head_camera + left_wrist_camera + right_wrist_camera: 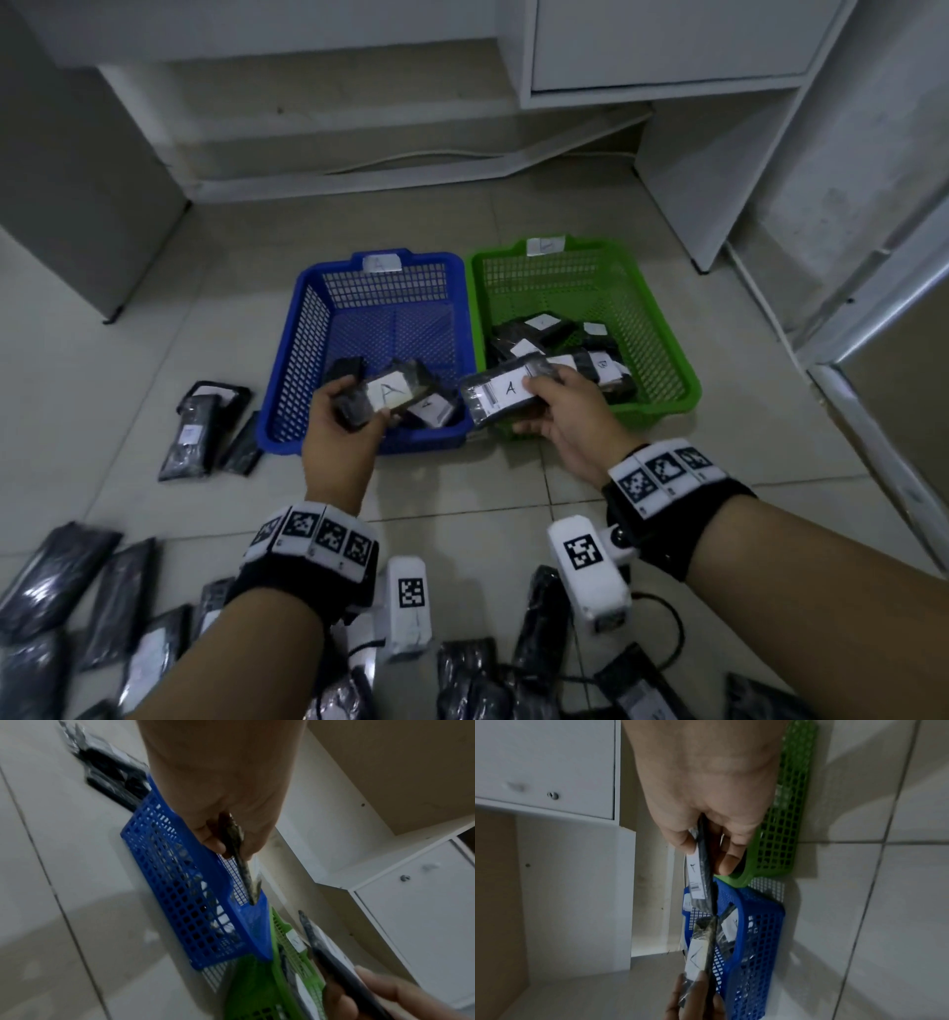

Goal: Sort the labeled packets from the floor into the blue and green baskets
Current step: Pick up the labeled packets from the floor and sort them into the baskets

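My left hand [343, 411] grips a black packet [382, 398] with a white label marked A, over the near end of the blue basket [308, 329]. In the left wrist view that packet [239, 858] shows edge-on between thumb and fingers. My right hand [557, 406] pinches a second black packet [500, 395], also marked A, above the gap between the blue basket and the green basket [662, 329]. The right wrist view shows this packet [703, 874] edge-on. The blue basket holds a few packets; the green basket holds several labeled ones [539, 329].
Two black packets [197, 431] lie on the tiled floor left of the blue basket. Several more packets [67, 606] are piled along the near edge by my forearms. White cabinets [667, 46] and a wall stand behind the baskets.
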Motion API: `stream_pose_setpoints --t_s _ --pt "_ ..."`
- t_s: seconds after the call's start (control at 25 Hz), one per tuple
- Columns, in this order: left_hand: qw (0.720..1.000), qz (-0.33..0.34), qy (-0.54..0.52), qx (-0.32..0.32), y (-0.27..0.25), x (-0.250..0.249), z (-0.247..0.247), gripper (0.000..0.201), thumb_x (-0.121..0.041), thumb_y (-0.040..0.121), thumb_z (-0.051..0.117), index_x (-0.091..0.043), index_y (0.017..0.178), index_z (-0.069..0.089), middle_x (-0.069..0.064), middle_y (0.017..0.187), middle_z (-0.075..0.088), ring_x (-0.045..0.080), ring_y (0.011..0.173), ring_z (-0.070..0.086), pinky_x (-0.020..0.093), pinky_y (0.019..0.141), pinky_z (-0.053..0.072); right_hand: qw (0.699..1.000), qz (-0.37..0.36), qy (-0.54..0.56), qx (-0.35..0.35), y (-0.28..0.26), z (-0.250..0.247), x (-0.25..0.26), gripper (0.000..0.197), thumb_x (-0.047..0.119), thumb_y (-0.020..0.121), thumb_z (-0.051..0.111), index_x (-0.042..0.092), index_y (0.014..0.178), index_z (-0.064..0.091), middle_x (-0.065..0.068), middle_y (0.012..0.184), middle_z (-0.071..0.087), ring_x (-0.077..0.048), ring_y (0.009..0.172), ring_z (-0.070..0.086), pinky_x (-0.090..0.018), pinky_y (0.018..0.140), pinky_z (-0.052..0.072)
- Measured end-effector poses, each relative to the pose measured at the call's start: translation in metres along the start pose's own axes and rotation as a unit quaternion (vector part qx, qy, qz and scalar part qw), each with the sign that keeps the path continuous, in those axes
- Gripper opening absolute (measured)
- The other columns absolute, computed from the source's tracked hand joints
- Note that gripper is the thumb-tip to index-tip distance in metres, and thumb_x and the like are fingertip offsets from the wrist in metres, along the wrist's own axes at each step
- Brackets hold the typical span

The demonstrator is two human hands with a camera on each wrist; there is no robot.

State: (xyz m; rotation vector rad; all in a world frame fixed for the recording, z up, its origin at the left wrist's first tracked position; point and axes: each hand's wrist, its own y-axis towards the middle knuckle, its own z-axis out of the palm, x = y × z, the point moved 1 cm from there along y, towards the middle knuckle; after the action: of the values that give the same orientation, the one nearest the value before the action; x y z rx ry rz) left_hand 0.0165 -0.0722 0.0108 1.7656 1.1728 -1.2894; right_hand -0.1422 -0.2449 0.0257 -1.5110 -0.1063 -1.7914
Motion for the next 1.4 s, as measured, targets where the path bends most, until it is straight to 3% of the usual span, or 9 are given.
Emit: stream_pose_setpoints --t_s 0.2,0.44,0.64,0.76,0.92,1.0,1.08,1.28,1.4 --pt "0.964 0.035 0.262 0.005 0.015 0.024 -0.020 0.069 -0.020 0.081 0.071 -0.008 0.142 0.040 0.019 0.147 0.034 0.035 0.135 0.033 0.040 0.111 0.030 0.997 0.027 -0.062 0.034 0.028 0.060 -0.005 0.026 0.004 0.098 0.042 -0.009 0.117 0.054 -0.025 0.118 0.062 -0.026 0.081 0.065 -0.035 0.073 0.056" --pt "0.946 0.158 0.280 0.038 -0.004 0.046 -0.047 0.043 -0.008 0.079 0.069 -0.009 0.122 0.062 0.013 0.123 0.051 0.031 0.114 0.050 0.030 0.100 0.037 0.985 0.054 -0.154 0.058 0.031 0.076 -0.016 0.039 -0.005 0.094 0.045 -0.010 0.133 0.042 -0.021 0.133 0.050 -0.036 0.126 0.050 -0.039 0.103 0.046" --pt "0.946 0.149 0.266 0.113 -0.017 0.045 -0.069 0.054 -0.006 0.081 0.067 -0.014 0.133 0.054 0.003 0.136 0.046 0.016 0.121 0.046 0.025 0.101 0.038 0.974 -0.030 -0.216 0.059 0.010 0.079 -0.024 0.028 -0.006 0.092 0.049 -0.002 0.117 0.061 -0.025 0.118 0.061 -0.033 0.104 0.063 -0.034 0.091 0.053" --pt "0.951 0.114 0.266 0.107 -0.015 0.035 -0.102 0.032 -0.009 0.083 0.066 -0.019 0.114 0.067 -0.002 0.120 0.053 0.014 0.108 0.054 0.026 0.094 0.043 0.959 -0.062 -0.256 0.109 -0.005 0.103 -0.026 0.018 -0.004 0.089 0.054 0.005 0.097 0.067 -0.019 0.095 0.066 -0.024 0.085 0.063 -0.029 0.078 0.056" --pt "0.940 0.077 0.321 0.081 0.020 0.007 -0.172 0.017 -0.012 0.084 0.062 -0.021 0.094 0.072 0.001 0.102 0.064 0.016 0.091 0.061 0.023 0.083 0.043 0.934 -0.055 -0.297 0.193 -0.015 0.166 -0.043 0.018 -0.007 0.088 0.054 -0.002 0.100 0.066 -0.011 0.080 0.063 -0.019 0.073 0.058 -0.022 0.065 0.054" --pt "0.931 0.062 0.348 0.088 0.040 0.005 -0.203 0.016 -0.012 0.082 0.063 -0.022 0.090 0.072 0.004 0.099 0.064 0.021 0.091 0.062 0.024 0.083 0.043 0.904 -0.068 -0.352 0.232 -0.016 0.200 -0.058 0.020 -0.004 0.086 0.057 0.003 0.102 0.067 -0.004 0.081 0.065 -0.017 0.078 0.059 -0.028 0.073 0.052" --pt "0.915 0.062 0.382 0.117 0.056 0.014 -0.227 0.018 -0.017 0.082 0.064 -0.027 0.096 0.069 0.004 0.102 0.061 0.023 0.094 0.063 0.029 0.086 0.047 0.851 -0.092 -0.442 0.267 -0.016 0.231 -0.072 0.031 0.004 0.084 0.063 0.010 0.115 0.064 -0.003 0.107 0.066 -0.015 0.100 0.061 -0.030 0.088 0.049" --pt "0.812 0.061 0.560 0.151 0.101 0.070 -0.248 0.063 -0.043 0.079 0.059 -0.038 0.137 0.035 0.000 0.130 0.044 0.026 0.117 0.051 0.041 0.096 0.040 0.674 -0.096 -0.651 0.336 -0.006 0.283 -0.123 0.079 0.031 0.083 0.068 0.028 0.148 0.024 -0.004 0.157 0.014 -0.025 0.143 0.025 -0.034 0.112 0.032" --pt "0.868 0.022 0.485 0.101 0.131 0.101 -0.239 0.068 -0.046 0.081 0.057 -0.028 0.142 0.032 0.003 0.132 0.048 0.027 0.120 0.049 0.041 0.095 0.041 0.629 -0.084 -0.711 0.303 0.008 0.305 -0.153 0.082 0.029 0.085 0.062 0.031 0.150 0.013 -0.001 0.160 -0.008 -0.028 0.147 0.011 -0.043 0.114 0.029"
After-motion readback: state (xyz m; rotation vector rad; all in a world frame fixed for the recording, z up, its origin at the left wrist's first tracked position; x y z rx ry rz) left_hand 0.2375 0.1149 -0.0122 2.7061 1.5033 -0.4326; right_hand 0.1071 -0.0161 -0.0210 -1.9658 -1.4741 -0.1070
